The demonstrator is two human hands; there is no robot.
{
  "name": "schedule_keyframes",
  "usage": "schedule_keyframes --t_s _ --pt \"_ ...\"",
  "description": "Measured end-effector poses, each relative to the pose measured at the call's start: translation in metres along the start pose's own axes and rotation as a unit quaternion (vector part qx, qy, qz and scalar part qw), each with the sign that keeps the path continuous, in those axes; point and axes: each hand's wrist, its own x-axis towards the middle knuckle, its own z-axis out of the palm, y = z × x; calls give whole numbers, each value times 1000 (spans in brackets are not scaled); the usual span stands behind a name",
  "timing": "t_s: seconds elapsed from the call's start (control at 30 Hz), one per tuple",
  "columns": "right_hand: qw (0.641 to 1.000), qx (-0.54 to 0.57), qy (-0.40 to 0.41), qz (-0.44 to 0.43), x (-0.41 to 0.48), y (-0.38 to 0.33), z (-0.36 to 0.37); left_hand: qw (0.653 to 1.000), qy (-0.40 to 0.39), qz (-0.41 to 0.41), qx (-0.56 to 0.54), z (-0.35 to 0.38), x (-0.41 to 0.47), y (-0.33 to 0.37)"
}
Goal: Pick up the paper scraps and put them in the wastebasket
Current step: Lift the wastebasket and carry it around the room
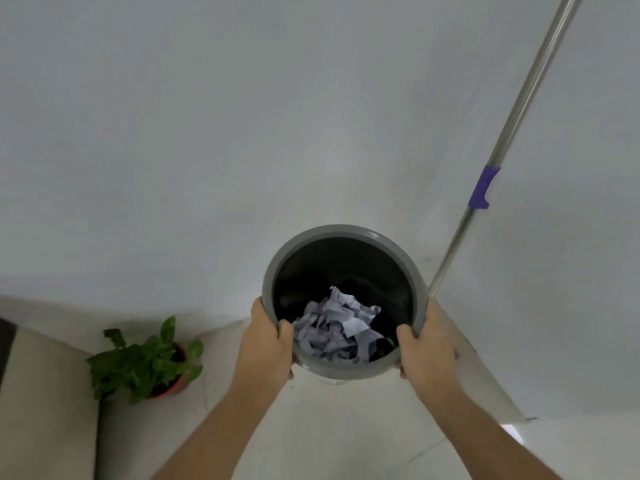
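A round grey wastebasket (304,240) with a dark inside is held up in front of me, close to a white wall. A heap of pale crumpled paper scraps (337,323) lies inside it, toward the near side. My left hand (266,336) grips the basket's left rim, thumb inside. On the right rim my right hand (427,344) grips the same way. Both forearms reach up from the bottom of the view.
A metal pole with a purple clip (482,187) leans against the wall right of the basket. A potted green plant (149,362) stands on the pale tiled floor at the lower left. A light cushion or sofa edge (41,393) fills the bottom-left corner.
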Motion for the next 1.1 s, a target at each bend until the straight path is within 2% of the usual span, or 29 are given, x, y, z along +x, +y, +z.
schedule_keyframes --t_s 0.23,0.43,0.67,1.1 --pt "1000 15 -12 23 39 162 131 999 -18 -31 -2 106 26 -162" --pt "999 24 -23 25 73 254 206 999 -26 -37 2 178 52 -258" --pt "999 22 -9 32 99 305 252 999 -33 -23 5 218 76 -310" --pt "998 4 -37 44 107 333 279 999 -36 -32 23 240 87 -353"
